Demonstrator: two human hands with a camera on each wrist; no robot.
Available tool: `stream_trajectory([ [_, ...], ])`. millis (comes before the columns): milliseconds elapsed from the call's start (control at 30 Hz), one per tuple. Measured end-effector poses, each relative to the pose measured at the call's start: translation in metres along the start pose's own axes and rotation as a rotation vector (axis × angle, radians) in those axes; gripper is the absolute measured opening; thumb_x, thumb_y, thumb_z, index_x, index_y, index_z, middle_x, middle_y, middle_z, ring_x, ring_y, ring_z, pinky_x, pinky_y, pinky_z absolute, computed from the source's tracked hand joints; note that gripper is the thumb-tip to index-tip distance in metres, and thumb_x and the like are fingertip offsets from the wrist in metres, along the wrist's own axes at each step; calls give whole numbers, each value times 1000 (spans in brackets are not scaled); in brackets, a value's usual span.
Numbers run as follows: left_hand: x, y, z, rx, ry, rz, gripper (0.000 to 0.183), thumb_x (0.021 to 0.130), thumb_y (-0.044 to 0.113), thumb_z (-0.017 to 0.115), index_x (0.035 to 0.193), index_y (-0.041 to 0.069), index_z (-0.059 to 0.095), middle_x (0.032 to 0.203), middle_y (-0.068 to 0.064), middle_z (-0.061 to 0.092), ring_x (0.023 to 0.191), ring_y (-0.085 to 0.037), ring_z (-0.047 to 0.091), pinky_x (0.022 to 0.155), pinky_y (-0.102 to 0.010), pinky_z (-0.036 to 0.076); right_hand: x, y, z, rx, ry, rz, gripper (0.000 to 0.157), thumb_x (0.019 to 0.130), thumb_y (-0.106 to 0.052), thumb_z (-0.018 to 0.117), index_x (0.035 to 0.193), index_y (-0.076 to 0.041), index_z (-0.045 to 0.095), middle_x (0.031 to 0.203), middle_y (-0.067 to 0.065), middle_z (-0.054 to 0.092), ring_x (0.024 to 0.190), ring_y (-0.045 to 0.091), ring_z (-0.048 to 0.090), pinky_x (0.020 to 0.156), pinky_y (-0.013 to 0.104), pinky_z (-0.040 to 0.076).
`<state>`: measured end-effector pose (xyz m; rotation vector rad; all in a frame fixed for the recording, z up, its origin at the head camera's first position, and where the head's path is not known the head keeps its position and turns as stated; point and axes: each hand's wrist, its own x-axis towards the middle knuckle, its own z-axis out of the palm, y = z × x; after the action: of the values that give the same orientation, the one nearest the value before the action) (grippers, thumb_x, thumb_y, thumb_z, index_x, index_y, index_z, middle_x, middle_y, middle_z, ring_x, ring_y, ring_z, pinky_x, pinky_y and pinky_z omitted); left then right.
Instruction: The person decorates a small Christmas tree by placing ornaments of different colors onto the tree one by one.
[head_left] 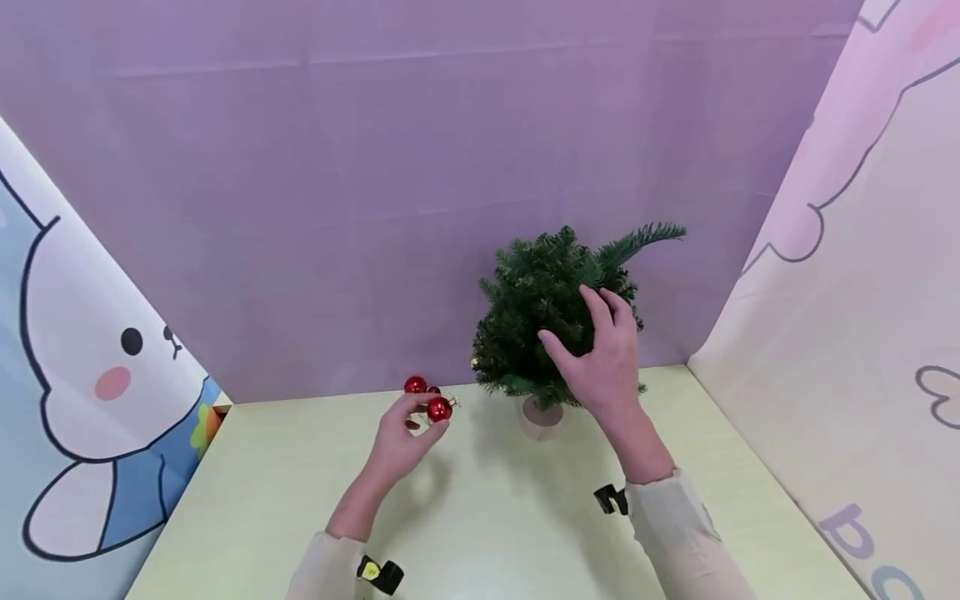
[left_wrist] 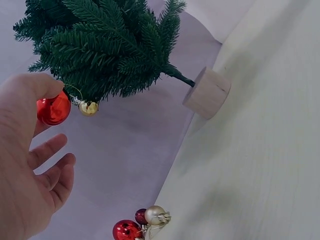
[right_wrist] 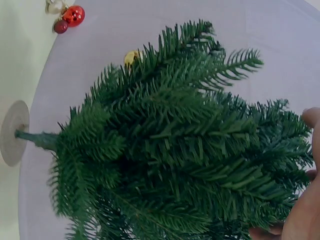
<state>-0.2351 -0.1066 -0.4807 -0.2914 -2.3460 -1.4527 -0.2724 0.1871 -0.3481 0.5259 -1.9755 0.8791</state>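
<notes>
My left hand [head_left: 397,442] pinches a shiny red Christmas bauble [head_left: 439,409] between thumb and finger, its other fingers loose. A thin gold loop rises from the bauble in the left wrist view. To its right a small artificial Christmas tree [head_left: 517,325] stands on a round wooden base [left_wrist: 209,94]. A gold bauble [left_wrist: 89,108] hangs on the tree's left side. My right hand [head_left: 607,371] is at the tree's front right, fingers spread and slightly bent near the upper branches. Whether its fingertips touch the needles I cannot tell.
At the table's back edge lies a small group of ornaments: a red bauble [left_wrist: 126,230], a dark red one [left_wrist: 141,216] and a pale gold one [left_wrist: 154,215]. A purple cloth [head_left: 300,208] hangs behind, with printed panels at both sides. One branch [head_left: 641,240] sticks out at upper right.
</notes>
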Motion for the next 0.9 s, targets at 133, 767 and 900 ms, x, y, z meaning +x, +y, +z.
stream_trajectory([
  [133,0,2,0,2,-3,-7,35,83,15,78,116,15,66,112,4,62,99,-15,58,76,-47,51,-2,4,1,-24,-26,-8,77,76,-39,83,140,-11,51,135,22,46,123,39,44,95,59,39],
  [767,7,14,1,-27,-30,50,34,84,14,77,116,15,67,106,5,63,102,-15,58,76,-45,50,-8,18,11,-22,72,-68,57,83,-23,77,133,-4,55,123,23,51,112,39,50,91,54,43],
  [900,10,18,3,-44,-21,72,33,83,13,78,115,15,67,105,4,63,101,-16,58,75,-47,51,-8,19,11,-14,79,-61,55,84,-18,75,133,-4,55,123,23,52,111,38,51,89,53,44],
])
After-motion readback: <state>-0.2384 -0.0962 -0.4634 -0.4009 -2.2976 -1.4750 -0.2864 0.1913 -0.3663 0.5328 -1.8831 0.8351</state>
